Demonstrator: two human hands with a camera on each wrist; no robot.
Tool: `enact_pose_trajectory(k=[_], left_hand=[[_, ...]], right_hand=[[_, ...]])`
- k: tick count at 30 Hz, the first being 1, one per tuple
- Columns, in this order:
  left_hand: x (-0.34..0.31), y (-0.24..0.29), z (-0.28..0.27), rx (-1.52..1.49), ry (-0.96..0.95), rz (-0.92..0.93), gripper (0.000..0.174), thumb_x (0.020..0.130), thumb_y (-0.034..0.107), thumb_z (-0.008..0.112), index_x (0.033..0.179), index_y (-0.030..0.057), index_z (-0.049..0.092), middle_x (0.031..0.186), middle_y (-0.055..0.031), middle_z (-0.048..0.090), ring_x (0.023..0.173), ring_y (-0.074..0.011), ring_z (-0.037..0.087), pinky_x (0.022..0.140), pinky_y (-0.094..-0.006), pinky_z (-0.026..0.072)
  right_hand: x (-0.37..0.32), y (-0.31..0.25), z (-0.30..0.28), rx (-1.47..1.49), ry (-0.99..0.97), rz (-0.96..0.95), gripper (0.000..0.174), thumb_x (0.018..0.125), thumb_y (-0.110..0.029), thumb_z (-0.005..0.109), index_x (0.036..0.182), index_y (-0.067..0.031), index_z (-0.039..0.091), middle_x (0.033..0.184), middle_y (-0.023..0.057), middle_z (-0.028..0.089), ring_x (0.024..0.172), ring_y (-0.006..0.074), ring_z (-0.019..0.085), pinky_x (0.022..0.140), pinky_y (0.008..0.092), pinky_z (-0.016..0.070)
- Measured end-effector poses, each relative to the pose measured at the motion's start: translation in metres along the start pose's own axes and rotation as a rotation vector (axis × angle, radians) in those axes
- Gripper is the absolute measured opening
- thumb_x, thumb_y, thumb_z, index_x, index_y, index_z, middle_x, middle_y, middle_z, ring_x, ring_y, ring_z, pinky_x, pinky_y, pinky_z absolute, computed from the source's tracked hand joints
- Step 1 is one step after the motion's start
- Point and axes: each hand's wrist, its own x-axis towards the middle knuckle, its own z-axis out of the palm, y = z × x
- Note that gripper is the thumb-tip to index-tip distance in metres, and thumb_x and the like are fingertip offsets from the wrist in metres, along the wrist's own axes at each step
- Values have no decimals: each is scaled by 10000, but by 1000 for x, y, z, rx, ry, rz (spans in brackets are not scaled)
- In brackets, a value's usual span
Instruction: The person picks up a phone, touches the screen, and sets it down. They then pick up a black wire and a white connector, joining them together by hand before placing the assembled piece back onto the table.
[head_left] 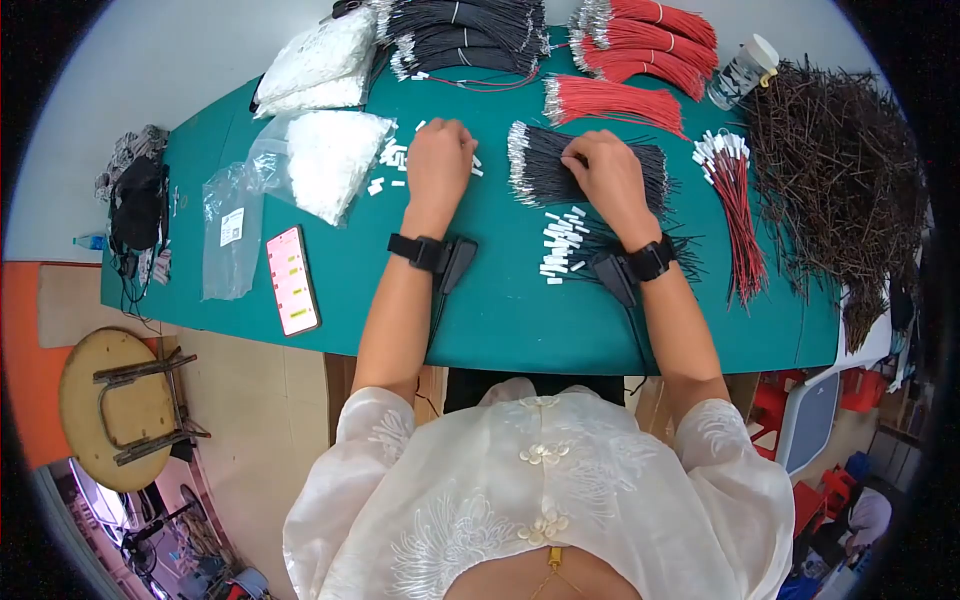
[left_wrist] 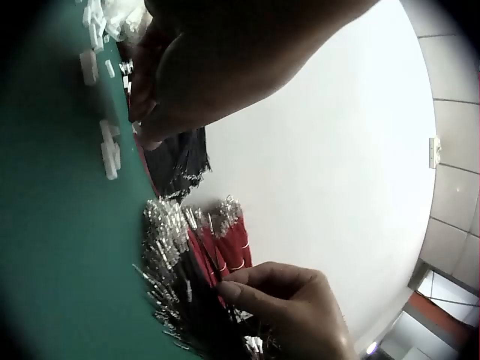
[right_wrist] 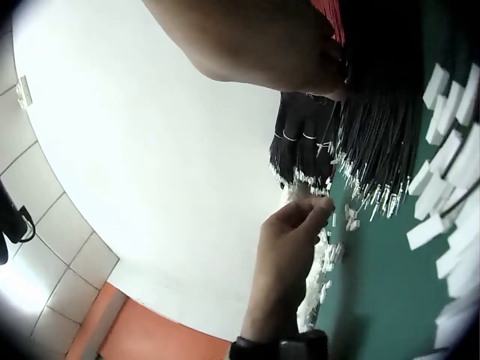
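Note:
My left hand (head_left: 438,165) is over the green table among small white plastic connector housings (head_left: 396,153), its fingertips pinching one small white housing (left_wrist: 136,128) in the left wrist view. Across from it, my right hand (head_left: 608,172) lies over a spread bundle of black wires (head_left: 545,165) with silvery crimped ends. Thumb and forefinger of that hand pinch a black wire (left_wrist: 212,264), seen in the left wrist view. Nearer my body, black wires fitted with white housings (head_left: 563,245) lie in a pile below the right wrist.
Clear bags of white housings (head_left: 340,160) and a phone (head_left: 291,280) lie to the left. Black bundles (head_left: 465,40) and red bundles (head_left: 615,103) line the back. On the right are red wires with white ends (head_left: 735,200), a cup (head_left: 742,72) and a brown tangled heap (head_left: 840,180).

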Motion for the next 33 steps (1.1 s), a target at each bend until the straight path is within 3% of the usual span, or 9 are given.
enact_pose_trajectory(k=[3,4,7,11,15,21,28,33], left_hand=[[-11,10,-23,-437,42,-259,82,872,99,734,889,30,693,874,-121,711,764,-236,676,660,-341,526],[-18,14,-23,-438,38,-257,82,872,99,734,889,30,693,874,-121,711,764,-236,676,660,-341,526],[-37,27,-17,-997,92,-314,88,908,67,702,977,13,712,842,-64,719,680,-128,647,608,-263,491],[-50,42,-14,-1132,10,-373,155,921,66,693,1060,7,723,813,-3,685,692,-58,605,603,-230,472],[-55,34,-12,-1203,-94,-387,174,920,83,703,1073,5,727,816,3,678,684,-48,591,612,-216,471],[-55,42,-12,-1270,-90,-431,147,921,93,708,1036,7,736,781,5,670,661,-42,574,600,-206,457],[-58,44,-12,-1251,-195,-438,130,910,107,729,998,11,738,735,26,653,646,-32,557,582,-198,433],[-58,47,-17,-1280,-173,-432,129,912,118,733,980,8,735,721,39,637,630,-26,533,571,-195,415]], right_hand=[[-1,1,-7,55,21,9,103,805,-87,737,888,-30,715,856,124,692,859,325,647,748,420,520],[-3,1,-9,81,29,12,103,807,-84,735,891,-26,715,865,128,701,852,329,652,746,421,522],[-4,2,-11,45,19,-3,108,813,-80,733,899,-18,712,867,133,704,841,337,657,746,424,524],[-4,4,-14,87,20,-27,103,829,-69,721,910,-7,706,863,144,698,828,347,658,739,420,524],[-4,2,-11,157,9,-4,88,850,-54,701,918,1,691,856,164,687,818,362,655,729,413,521],[-2,-1,-12,119,-24,-6,80,880,-28,662,949,5,642,869,173,652,818,370,641,715,405,511],[-27,-37,-34,277,-57,-96,111,897,10,628,996,-5,582,904,138,585,814,348,616,696,388,500],[-42,-40,-29,250,-61,-7,112,886,15,640,986,-7,595,890,133,593,793,341,615,684,378,500]])
